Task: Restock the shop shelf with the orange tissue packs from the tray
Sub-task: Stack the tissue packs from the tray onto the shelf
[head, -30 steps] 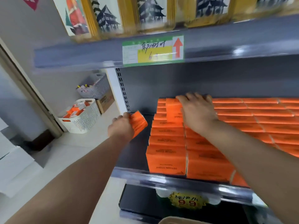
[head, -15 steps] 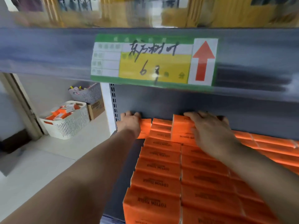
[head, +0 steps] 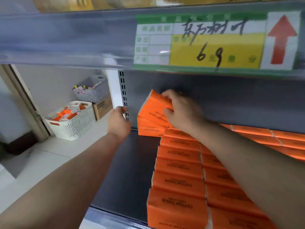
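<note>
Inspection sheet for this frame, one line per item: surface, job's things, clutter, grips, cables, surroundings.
surface: dark shelf board, with a bare strip along its left side.
job's things: orange packs in rows on the board; one tilted pack at the back left; more orange packs in a white basket on the floor.
clutter: grey basket on a cardboard box.
grips: right hand grips the tilted pack; left hand is by the slotted post, holding nothing.
cables: nothing seen.
surroundings: price label on the shelf edge above; pale floor.
</note>
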A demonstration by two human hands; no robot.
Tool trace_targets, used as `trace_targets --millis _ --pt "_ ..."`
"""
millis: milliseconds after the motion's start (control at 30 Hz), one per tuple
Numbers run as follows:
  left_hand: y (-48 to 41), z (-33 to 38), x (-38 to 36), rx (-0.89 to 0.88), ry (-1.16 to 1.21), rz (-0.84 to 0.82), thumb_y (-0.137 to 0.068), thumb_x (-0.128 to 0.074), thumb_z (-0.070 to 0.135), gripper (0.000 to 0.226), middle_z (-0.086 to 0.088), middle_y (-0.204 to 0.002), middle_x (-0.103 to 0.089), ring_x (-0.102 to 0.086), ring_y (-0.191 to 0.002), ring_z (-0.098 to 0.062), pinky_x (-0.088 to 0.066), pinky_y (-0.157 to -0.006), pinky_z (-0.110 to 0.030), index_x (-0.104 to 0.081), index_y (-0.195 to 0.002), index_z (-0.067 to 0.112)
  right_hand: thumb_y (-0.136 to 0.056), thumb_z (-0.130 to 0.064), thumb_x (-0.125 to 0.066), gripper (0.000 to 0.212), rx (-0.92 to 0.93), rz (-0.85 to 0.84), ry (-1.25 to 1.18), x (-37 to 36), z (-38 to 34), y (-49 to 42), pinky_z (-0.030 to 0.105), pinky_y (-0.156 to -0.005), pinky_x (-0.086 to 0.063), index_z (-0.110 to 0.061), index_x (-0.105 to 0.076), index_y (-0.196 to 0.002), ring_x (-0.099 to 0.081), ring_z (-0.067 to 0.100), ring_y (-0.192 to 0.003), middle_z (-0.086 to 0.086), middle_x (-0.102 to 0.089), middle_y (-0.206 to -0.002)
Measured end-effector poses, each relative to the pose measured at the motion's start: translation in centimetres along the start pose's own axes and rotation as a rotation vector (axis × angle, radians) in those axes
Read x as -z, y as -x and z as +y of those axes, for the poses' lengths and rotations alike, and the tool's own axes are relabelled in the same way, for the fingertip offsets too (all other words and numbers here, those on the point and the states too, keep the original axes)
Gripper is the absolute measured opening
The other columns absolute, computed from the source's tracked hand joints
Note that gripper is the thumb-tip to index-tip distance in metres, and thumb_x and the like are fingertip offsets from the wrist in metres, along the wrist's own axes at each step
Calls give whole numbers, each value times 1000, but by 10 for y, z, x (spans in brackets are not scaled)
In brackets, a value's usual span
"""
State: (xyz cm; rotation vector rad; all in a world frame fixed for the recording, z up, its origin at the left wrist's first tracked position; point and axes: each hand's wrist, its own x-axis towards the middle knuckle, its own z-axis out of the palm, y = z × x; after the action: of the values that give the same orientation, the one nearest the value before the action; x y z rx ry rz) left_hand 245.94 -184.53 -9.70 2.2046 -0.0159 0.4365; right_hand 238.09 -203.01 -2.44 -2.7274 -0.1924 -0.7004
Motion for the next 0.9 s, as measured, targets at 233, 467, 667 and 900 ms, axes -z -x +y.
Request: trace_targets --millis 233,467,667,900 --pt "11 -20 14 3 95 -150 -83 -40 -7 46 -10 -111 -63 -60 -101 -32 -51 -86 -46 -50 -122 14 -82 -6 -61 37 11 -156 -3 -72 -36 -37 36 -91 -46 -14 -50 -117 -55 29 -112 9 -58 -120" --pt "27 -28 -19 1 -4 -408 -84 -43 -3 27 4 -86 -55 -54 -86 -19 -40 -69 -24 -46 -99 20 -88 -11 -56 42 -17 -263 184 -98 -20 -22 41 -101 -40 -23 -48 -128 -45 25 -122 4 -50 -125" --pt "25 -20 -30 20 74 -377 -88 -44 -3 48 8 -106 -48 -50 -101 -13 -37 -83 -26 -37 -132 16 -92 -13 -51 43 1 -249 294 -59 8 1 38 -101 -35 -22 -44 -134 -39 21 -127 0 -44 -133" --pt "14 -17 -42 116 234 -357 -82 -45 -3 49 1 -97 -64 -63 -98 -24 -53 -89 -43 -45 -126 20 -101 -49 -21 60 -179 -484 292 -48 38 25 41 -117 -9 -20 -12 -153 -1 17 -147 -1 -5 -161"
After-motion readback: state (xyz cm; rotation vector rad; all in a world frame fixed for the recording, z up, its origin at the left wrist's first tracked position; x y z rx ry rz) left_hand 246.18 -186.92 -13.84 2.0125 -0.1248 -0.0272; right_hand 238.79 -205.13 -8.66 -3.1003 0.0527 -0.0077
